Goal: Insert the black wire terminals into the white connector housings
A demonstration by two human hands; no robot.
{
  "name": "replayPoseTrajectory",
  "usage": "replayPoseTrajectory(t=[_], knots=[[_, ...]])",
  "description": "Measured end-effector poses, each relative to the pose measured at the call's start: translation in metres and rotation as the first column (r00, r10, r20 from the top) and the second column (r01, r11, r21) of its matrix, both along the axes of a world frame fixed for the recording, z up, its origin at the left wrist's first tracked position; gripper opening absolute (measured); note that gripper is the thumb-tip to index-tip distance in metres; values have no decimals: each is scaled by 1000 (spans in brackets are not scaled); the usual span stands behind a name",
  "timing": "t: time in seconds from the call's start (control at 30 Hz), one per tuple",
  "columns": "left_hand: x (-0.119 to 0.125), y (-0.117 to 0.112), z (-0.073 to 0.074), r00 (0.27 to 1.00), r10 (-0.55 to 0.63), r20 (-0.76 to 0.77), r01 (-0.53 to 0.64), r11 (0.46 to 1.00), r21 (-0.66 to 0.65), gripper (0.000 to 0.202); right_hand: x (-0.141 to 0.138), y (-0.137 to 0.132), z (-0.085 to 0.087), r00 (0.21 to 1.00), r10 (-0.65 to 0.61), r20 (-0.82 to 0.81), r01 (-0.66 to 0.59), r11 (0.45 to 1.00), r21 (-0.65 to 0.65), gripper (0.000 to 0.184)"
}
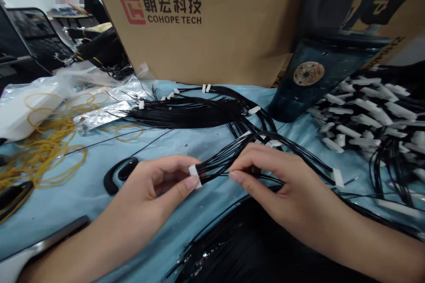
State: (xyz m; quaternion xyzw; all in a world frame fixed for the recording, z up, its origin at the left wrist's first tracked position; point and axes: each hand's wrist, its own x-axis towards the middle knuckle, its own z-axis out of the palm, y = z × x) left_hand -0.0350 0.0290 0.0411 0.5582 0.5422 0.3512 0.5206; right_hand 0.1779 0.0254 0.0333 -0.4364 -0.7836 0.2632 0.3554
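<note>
Thumb and fingers of my left hand (166, 181) pinch a white tape tag (195, 176) wrapped round the end of a bundle of thin black cables (215, 159). To its right, my right hand (268, 172) has thumb and forefinger closed on thin black cable from the same bundle. The cables curve up and back from between the hands, and part of them is hidden behind my right hand. A second white tag (338, 177) hangs on cables just right of that hand. Below both hands lies a thick mass of black cable (252, 239).
A cardboard box (212, 35) stands at the back, with a dark blue tumbler (299, 84) beside it. White-tagged cables (365, 110) are heaped at right. Yellow rubber bands (49, 141) and a black ear-hook earphone (116, 174) lie at left. Another person (89, 0) is in the background.
</note>
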Motion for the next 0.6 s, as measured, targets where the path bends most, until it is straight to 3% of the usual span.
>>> replayPoseTrajectory(t=[0.13,0.23,0.3,0.43,0.6], knots=[[0,-1,-2,997,43,-62,-43,999,4,20,4,2,3,995,-102,4,100,981,165,18],[-1,-3,-5,994,82,-69,-81,996,24,33,8,1,11,984,-173,34,151,926,347,16],[-3,-3,-7,994,92,-53,-91,996,27,36,9,0,15,981,-164,100,113,914,389,16],[-7,-3,-10,996,80,-42,-79,997,25,35,9,-2,20,947,-47,317,-49,956,288,14],[-8,-1,-10,999,26,-39,-25,1000,18,26,6,-4,23,778,-136,613,-172,893,416,15]])
